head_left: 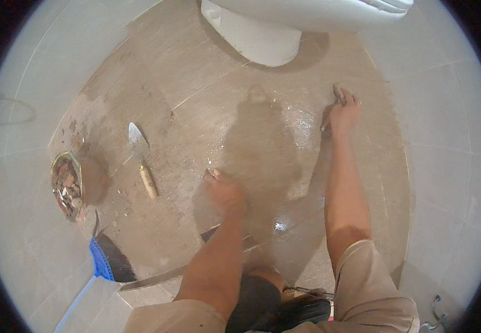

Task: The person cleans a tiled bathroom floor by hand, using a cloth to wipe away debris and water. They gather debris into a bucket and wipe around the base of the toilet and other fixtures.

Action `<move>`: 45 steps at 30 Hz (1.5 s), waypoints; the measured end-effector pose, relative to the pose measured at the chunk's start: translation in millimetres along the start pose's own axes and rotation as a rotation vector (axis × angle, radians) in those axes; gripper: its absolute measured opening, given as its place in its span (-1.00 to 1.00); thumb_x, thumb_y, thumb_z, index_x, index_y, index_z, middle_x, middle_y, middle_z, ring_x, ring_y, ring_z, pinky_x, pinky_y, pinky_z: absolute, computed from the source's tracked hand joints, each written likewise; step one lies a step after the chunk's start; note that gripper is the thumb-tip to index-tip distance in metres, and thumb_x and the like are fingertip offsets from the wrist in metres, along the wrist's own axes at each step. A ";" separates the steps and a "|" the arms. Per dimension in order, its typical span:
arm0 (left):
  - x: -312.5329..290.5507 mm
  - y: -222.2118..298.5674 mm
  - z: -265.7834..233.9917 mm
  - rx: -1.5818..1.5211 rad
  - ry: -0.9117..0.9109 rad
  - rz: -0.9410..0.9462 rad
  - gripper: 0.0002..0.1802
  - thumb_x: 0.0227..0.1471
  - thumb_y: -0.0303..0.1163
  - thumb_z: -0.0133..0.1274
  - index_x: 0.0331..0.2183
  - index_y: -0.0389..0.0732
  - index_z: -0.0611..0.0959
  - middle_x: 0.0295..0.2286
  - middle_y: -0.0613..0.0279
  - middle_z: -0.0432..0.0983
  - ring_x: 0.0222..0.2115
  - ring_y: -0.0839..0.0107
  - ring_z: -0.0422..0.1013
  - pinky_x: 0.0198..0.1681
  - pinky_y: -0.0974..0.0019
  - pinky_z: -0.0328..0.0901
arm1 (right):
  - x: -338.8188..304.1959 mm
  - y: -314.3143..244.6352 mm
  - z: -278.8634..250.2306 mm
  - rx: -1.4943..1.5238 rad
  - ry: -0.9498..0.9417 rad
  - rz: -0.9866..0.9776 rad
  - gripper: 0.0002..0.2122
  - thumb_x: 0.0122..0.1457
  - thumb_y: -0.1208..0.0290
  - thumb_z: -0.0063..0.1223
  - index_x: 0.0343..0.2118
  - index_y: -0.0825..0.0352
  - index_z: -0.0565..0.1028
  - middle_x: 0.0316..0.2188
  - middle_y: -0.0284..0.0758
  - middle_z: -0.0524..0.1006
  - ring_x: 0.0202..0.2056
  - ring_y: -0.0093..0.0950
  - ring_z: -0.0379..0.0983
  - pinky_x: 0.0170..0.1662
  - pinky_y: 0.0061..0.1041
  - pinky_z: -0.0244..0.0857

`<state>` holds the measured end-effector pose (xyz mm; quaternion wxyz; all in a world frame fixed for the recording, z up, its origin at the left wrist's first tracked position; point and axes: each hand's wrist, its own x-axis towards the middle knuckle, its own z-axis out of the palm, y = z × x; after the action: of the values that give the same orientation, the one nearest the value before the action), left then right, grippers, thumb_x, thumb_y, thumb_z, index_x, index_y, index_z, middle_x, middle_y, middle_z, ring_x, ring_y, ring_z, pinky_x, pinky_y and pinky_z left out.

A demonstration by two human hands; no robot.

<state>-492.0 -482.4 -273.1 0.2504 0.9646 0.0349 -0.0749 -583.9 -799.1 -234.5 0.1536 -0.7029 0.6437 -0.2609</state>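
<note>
My right hand [346, 115] presses down on the wet tiled floor at the right, closed round a small dirty greyish thing [337, 90] whose kind I cannot make out; bits of it stick out past the fingers. Closer to me, my left hand [226, 191] is low over the floor with its thumb and fingertips drawn together. Whether anything is pinched there is too small to tell. To its left lies a pointed trowel [143, 158] with a wooden handle, touched by neither hand.
A white toilet [257, 41] stands at the far side. On the left is an open container [68, 188] full of rubble. Near it leans a blue broom [101, 261] with dark bristles. Grey tiled walls [440, 127] curve round the brown floor [196, 127], which has wet patches and loose crumbs.
</note>
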 end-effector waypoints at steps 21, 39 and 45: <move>-1.2 1.5 -1.8 -0.086 -0.070 0.047 -0.36 0.41 -0.11 -0.26 0.15 -0.54 0.44 0.09 -0.45 0.40 0.14 -0.33 0.31 0.24 -0.13 0.21 | -178.1 -32.2 1.7 -0.124 -0.001 -0.097 -0.53 0.16 0.51 0.10 0.19 0.30 0.51 0.11 -0.01 0.49 0.17 0.01 0.38 0.24 -0.04 0.24; 3.1 1.9 -6.9 -0.065 -0.151 -0.065 -0.40 0.41 -0.15 -0.26 0.19 -0.48 0.42 0.10 -0.41 0.41 0.13 -0.32 0.34 0.20 -0.13 0.25 | -198.8 -105.6 23.3 0.032 -0.324 -0.128 -0.44 0.19 0.53 0.10 0.30 0.12 0.42 0.25 -0.03 0.36 0.26 -0.06 0.29 0.30 -0.09 0.19; -1.4 9.4 2.4 -0.118 -0.158 -0.033 -0.41 0.41 -0.18 -0.27 0.19 -0.49 0.41 0.11 -0.40 0.41 0.15 -0.30 0.33 0.22 -0.13 0.25 | -180.7 -219.1 85.1 0.326 -0.703 -0.339 -0.46 0.24 0.42 0.08 0.32 0.11 0.41 0.24 -0.12 0.39 0.26 -0.12 0.31 0.27 -0.14 0.26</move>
<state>-492.8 -491.8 -270.5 0.3075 0.9385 0.0354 -0.1527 -361.6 -604.1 -213.7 0.4278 -0.8115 0.3778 -0.1252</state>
